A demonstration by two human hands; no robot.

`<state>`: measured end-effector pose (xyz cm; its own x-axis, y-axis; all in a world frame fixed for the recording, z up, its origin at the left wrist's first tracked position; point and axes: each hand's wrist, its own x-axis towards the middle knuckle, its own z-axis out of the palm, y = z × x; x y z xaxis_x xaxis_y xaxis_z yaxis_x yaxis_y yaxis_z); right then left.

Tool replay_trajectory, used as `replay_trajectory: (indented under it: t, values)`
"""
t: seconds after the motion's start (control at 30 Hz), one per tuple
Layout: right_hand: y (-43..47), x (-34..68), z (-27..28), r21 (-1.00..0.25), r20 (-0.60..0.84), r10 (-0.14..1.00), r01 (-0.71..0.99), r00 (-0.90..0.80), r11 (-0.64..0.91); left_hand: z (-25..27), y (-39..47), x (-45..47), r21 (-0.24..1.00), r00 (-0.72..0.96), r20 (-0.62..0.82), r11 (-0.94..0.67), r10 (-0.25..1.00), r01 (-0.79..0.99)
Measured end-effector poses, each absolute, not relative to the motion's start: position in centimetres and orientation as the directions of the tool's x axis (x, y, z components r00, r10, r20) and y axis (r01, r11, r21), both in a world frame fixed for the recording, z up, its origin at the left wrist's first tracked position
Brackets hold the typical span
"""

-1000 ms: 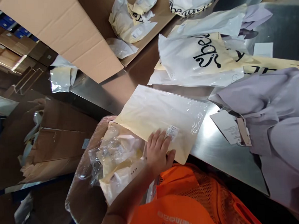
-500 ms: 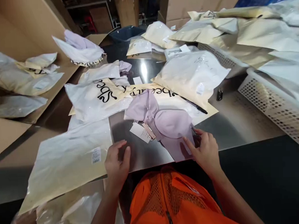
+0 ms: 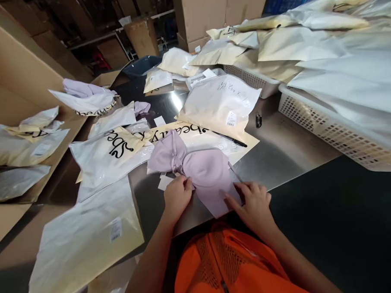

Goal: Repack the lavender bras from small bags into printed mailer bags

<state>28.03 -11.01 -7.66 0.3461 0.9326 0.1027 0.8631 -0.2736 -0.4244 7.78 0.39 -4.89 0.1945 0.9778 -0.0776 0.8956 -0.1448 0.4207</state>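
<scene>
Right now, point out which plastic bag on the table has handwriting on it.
The white bag behind the pen, beside the basket; the others carry printed lettering or labels only.

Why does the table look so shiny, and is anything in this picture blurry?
Head view: lamp glare streaks the steel table; both hands and the lilac bra look sharp; the basket stretches at the wide-angle edge; the background boxes sit dim.

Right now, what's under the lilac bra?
The bra lies on the steel table, over a white tag and a printed bag. Anything further under its cups is hidden.
</scene>
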Motion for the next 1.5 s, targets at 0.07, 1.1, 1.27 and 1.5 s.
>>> replay_trajectory:
  t: [0.07,1.1,1.27,1.5]
  values:
    - [-10.4,27.3,-7.3,-0.498,0.073,0.960,0.844,0.271,-0.200,-5.0,0.1,7.4,0.457,0.213,-0.018,-0.181,0.977,0.871]
    - [1.8,34.3,11.7,-0.499,0.245,0.969,0.861,0.030,0.099,2.7,4.4,5.1,0.951,0.109,-0.081,0.045,0.991,0.306]
    - [2.0,36.6,4.3,-0.371,-0.024,0.985,0.916,-0.171,0.150,0.2,0.6,5.6,0.624,0.336,0.132,-0.342,0.932,0.702]
    - [-0.2,29.6,1.8,-0.332,-0.117,0.985,0.940,-0.130,0.085,-4.9,-5.6,11.1,0.134,0.648,0.241,-0.686,0.722,0.715]
